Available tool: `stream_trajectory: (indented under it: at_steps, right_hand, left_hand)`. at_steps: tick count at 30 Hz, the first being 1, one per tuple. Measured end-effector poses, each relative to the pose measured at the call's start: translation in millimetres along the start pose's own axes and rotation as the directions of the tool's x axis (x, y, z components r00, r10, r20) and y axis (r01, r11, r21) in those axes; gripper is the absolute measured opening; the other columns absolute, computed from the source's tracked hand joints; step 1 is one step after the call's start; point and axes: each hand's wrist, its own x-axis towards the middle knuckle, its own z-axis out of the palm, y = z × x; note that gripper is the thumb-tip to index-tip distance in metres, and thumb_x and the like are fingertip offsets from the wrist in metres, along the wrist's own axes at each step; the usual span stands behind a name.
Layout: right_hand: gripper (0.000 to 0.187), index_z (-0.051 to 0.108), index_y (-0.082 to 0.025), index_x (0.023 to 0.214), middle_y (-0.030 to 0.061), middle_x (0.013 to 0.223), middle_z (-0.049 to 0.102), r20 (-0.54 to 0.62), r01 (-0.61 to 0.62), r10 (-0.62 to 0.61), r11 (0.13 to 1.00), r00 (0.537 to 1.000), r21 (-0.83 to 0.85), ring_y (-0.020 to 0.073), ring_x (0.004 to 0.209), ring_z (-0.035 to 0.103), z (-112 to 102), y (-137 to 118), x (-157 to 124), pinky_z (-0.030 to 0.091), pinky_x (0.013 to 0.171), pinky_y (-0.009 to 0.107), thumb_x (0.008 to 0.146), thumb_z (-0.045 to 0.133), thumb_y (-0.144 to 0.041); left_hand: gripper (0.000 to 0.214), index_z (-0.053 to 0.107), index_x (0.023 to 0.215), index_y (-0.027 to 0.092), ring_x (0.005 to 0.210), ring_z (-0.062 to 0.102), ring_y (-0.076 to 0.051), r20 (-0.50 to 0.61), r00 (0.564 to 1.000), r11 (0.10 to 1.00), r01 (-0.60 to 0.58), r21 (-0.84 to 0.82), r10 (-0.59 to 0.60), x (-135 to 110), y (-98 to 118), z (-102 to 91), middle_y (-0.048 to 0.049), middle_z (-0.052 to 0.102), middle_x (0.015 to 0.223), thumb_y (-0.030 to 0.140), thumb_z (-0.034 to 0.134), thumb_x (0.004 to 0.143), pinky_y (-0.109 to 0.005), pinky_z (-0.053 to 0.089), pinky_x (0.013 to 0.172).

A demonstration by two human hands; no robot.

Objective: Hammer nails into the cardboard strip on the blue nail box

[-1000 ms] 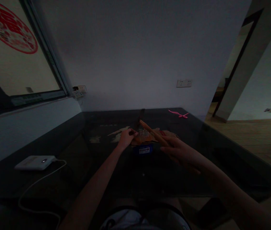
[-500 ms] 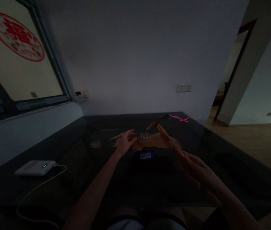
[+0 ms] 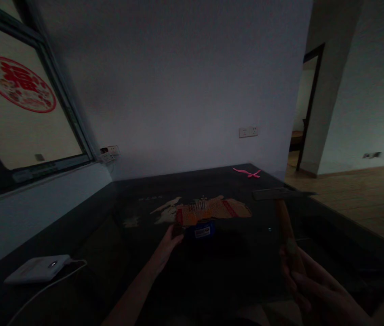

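Upper-left window sticker (image 3: 20, 84) reading 福, central blue box (image 3: 210, 226) (label (image 3: 202, 232) illegible), right hand (image 3: 310, 276) round hammer (image 3: 283, 217), left hand (image 3: 168, 243), grip unclear.

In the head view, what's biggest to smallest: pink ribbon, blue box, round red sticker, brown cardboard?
1. Round red sticker
2. Brown cardboard
3. Blue box
4. Pink ribbon, which is thin

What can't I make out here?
Head view:
Lower handle of the hammer: hidden by the right hand.
Whether the left hand holds anything: too dark.
Print on the blue object: too small.
Far end of the white cable: cut off by the bottom edge.
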Motion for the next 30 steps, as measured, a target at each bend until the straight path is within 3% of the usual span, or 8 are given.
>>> stream_trajectory:
  at_steps: [2, 4, 9, 13, 18, 22, 26, 30]
  right_hand:
    - [0.052, 0.057, -0.032, 0.107, 0.0001, 0.082, 0.065, -0.168, -0.002, 0.020, 0.994, 0.986, 0.106, 0.0142, 0.062, 0.061, -1, 9, -7, 0.047, 0.049, 0.022, 0.059, 0.077, -0.030]
    - [0.053, 0.057, -0.033, 0.106, -0.0026, 0.071, 0.063, -0.215, -0.005, 0.043, 0.985, 0.976, 0.174, 0.0097, 0.049, 0.055, -5, 20, -10, 0.042, 0.040, 0.018, 0.057, 0.078, -0.030]
    - [0.047, 0.059, -0.027, 0.105, -0.0080, 0.039, 0.040, -0.075, -0.087, 0.109, 0.964, 0.991, 0.250, 0.0031, 0.026, 0.028, -10, 43, -5, 0.022, 0.027, 0.013, 0.069, 0.062, -0.056]
    - [0.056, 0.055, -0.030, 0.110, -0.0073, 0.040, 0.042, 0.002, -0.149, 0.157, 0.931, 0.988, 0.334, 0.0035, 0.025, 0.028, 3, 45, 0, 0.023, 0.028, 0.013, 0.068, 0.053, -0.067]
    - [0.044, 0.059, -0.031, 0.102, -0.0066, 0.045, 0.044, -0.057, -0.040, 0.066, 0.926, 0.996, 0.376, 0.0037, 0.029, 0.032, 13, 38, -4, 0.023, 0.029, 0.013, 0.068, 0.061, -0.059]
    - [0.039, 0.064, -0.025, 0.096, -0.0040, 0.049, 0.050, -0.143, 0.108, -0.073, 0.961, 0.987, 0.256, 0.0057, 0.034, 0.039, -4, 30, -3, 0.031, 0.032, 0.016, 0.066, 0.067, -0.050]
    - [0.038, 0.068, -0.024, 0.092, 0.0057, 0.086, 0.068, -0.328, 0.208, -0.224, 0.975, 0.918, -0.082, 0.0196, 0.071, 0.062, -31, 16, 0, 0.051, 0.052, 0.024, 0.060, 0.074, -0.044]
    - [0.039, 0.070, -0.023, 0.091, 0.0062, 0.090, 0.069, -0.277, 0.264, -0.347, 0.917, 0.896, -0.298, 0.0232, 0.081, 0.061, -42, -2, 2, 0.052, 0.059, 0.025, 0.062, 0.070, -0.048]
  left_hand:
    - [0.065, 0.043, 0.122, 0.017, 0.119, 0.045, -0.024, 0.005, 0.997, 0.990, -0.079, 0.114, 0.079, 1, -8, 4.5, -0.0128, 0.045, 0.131, 0.027, 0.069, 0.064, -0.035, 0.039, 0.096]
    - [0.072, 0.039, 0.126, 0.015, 0.119, 0.044, -0.026, 0.005, 0.991, 0.972, -0.131, 0.194, 0.133, 4, -16, 7.0, -0.0149, 0.041, 0.134, 0.028, 0.071, 0.062, -0.037, 0.039, 0.097]
    - [0.072, 0.037, 0.127, 0.015, 0.120, 0.044, -0.027, 0.040, 0.981, 0.924, -0.192, 0.331, 0.190, 11, -21, 10.0, -0.0155, 0.041, 0.134, 0.032, 0.068, 0.065, -0.041, 0.039, 0.097]
    - [0.073, 0.034, 0.129, 0.014, 0.123, 0.040, -0.025, 0.097, 0.962, 0.887, -0.272, 0.374, 0.254, 18, -17, 12.9, -0.0146, 0.040, 0.135, 0.034, 0.067, 0.067, -0.040, 0.033, 0.103]
    - [0.074, 0.037, 0.128, 0.014, 0.123, 0.041, -0.025, 0.075, 0.962, 0.877, -0.271, 0.397, 0.263, 29, -14, 17.9, -0.0145, 0.045, 0.132, 0.033, 0.070, 0.064, -0.040, 0.029, 0.105]
    - [0.074, 0.040, 0.124, 0.012, 0.120, 0.044, -0.026, 0.064, 0.972, 0.913, -0.233, 0.336, 0.225, 33, -9, 31.7, -0.0154, 0.050, 0.127, 0.031, 0.072, 0.061, -0.040, 0.030, 0.104]
    - [0.069, 0.045, 0.119, 0.013, 0.120, 0.044, -0.026, 0.065, 0.968, 0.922, -0.249, 0.296, 0.241, 36, -1, 58.8, -0.0147, 0.050, 0.126, 0.030, 0.073, 0.059, -0.039, 0.028, 0.105]
    - [0.066, 0.048, 0.116, 0.015, 0.121, 0.043, -0.026, 0.093, 0.960, 0.934, -0.280, 0.223, 0.266, 49, -1, 93.6, -0.0132, 0.051, 0.126, 0.027, 0.075, 0.057, -0.039, 0.027, 0.105]
